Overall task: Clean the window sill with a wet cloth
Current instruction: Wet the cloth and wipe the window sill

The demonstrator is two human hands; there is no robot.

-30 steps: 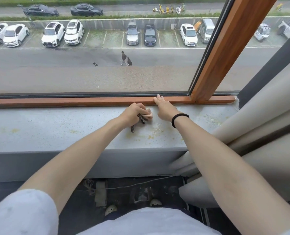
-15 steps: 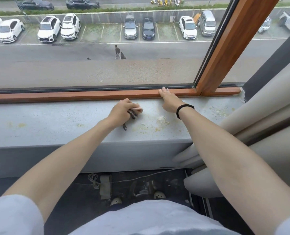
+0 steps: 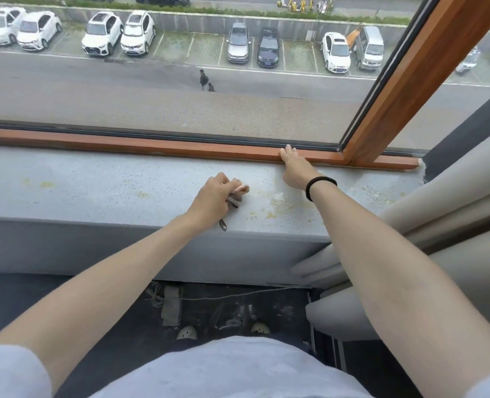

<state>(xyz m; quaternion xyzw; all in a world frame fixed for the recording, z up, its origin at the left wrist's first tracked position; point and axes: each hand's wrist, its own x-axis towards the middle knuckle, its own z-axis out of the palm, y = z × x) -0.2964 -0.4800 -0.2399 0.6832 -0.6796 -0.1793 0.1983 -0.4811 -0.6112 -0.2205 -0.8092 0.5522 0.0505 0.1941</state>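
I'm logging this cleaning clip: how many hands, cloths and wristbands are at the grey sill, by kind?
Hands: 2 (left hand, right hand)
Dark patterned cloth, gripped by the left hand: 1
Black elastic wristband: 1
Total: 4

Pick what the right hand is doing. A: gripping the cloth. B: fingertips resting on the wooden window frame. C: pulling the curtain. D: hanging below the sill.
B: the right hand lies flat, reaching onto the wooden frame, while the left hand grips the cloth.
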